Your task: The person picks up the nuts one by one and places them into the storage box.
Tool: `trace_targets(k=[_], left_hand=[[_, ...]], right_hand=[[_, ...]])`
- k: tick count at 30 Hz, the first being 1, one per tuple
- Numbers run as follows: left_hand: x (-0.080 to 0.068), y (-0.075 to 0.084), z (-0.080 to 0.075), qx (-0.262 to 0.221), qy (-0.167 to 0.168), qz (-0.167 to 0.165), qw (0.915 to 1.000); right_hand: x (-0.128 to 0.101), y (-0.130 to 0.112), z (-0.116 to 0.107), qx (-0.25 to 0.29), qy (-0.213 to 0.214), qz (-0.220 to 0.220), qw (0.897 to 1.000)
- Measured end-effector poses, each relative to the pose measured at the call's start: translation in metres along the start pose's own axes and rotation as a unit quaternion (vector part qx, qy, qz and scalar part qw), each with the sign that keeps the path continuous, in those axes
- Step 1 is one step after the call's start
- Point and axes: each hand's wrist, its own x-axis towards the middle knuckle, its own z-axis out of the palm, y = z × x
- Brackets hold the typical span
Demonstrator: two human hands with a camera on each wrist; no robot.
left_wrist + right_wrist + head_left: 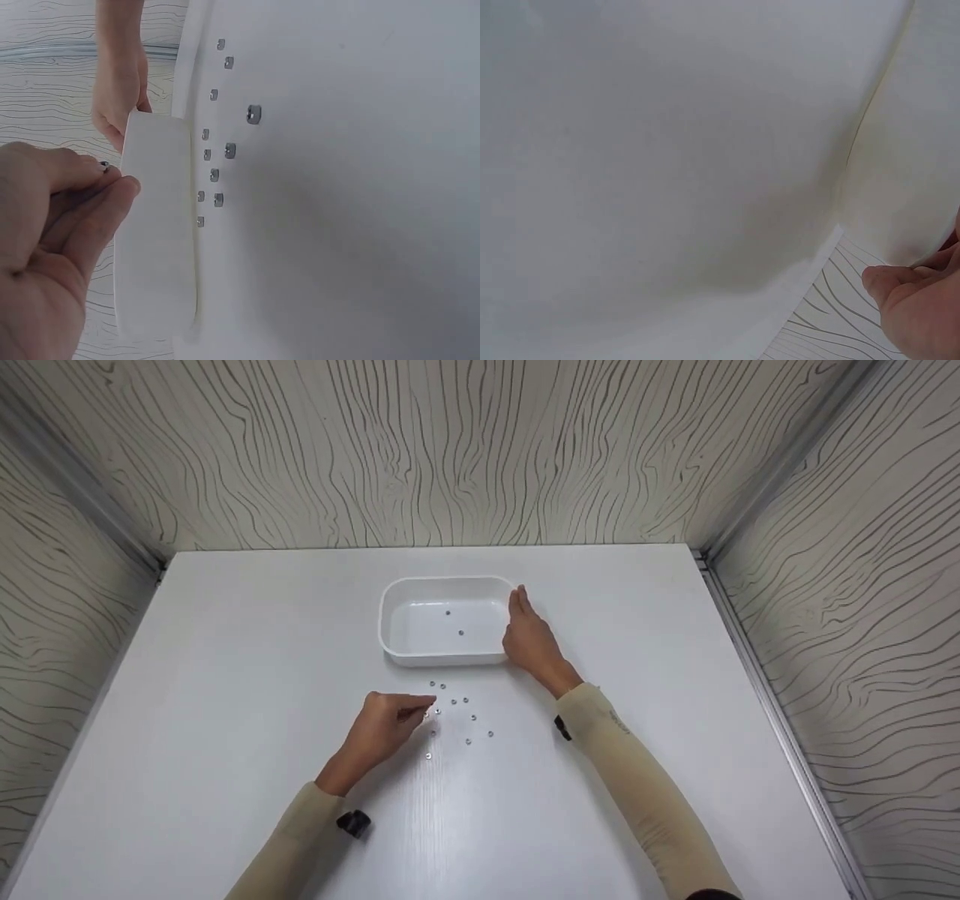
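On the worktop (225,660), left hand (379,731) fingers seemingly pinch one nut (104,166); right hand (529,637), fingers straight, steadies the tray (390,619); carrying it over looks next.

L fingers (112,187) pinching nut (104,166)

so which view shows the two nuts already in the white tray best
The head view: it looks down into the white tray, so both nuts on its floor show. The left wrist view shows only the tray's outer wall; the right wrist view shows none of the nuts.
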Motion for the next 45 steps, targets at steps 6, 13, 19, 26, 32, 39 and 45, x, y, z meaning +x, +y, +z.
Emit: trace_targets(k=[6, 13, 19, 26, 32, 39, 45], left_hand=[[0.011, 0.003, 0.000, -0.019, 0.020, -0.026, 0.9993], [0.021, 0.006, -0.004, -0.022, 0.048, -0.068, 0.9963], [0.030, 0.015, -0.010, -0.035, 0.064, -0.089, 0.9933], [0.041, 0.024, -0.018, -0.050, 0.068, -0.102, 0.9912], [0.049, 0.025, -0.022, -0.063, 0.067, -0.117, 0.9889], [0.062, 0.027, -0.028, -0.084, 0.068, -0.129, 0.9857], [0.077, 0.025, -0.033, -0.108, 0.067, -0.134, 0.9828]], right_hand=[[-0.001, -0.001, 0.000, -0.005, 0.001, 0.000, 1.000], [-0.001, -0.002, -0.001, -0.008, -0.007, 0.009, 1.000], [-0.001, -0.002, -0.002, -0.004, -0.012, 0.014, 1.000], [-0.001, -0.002, -0.001, 0.000, -0.013, 0.013, 1.000], [-0.001, -0.003, -0.001, -0.001, -0.011, 0.015, 1.000], [-0.001, -0.003, -0.001, -0.007, -0.007, 0.007, 1.000], [0.000, -0.004, -0.002, -0.002, -0.009, 0.017, 1.000]])
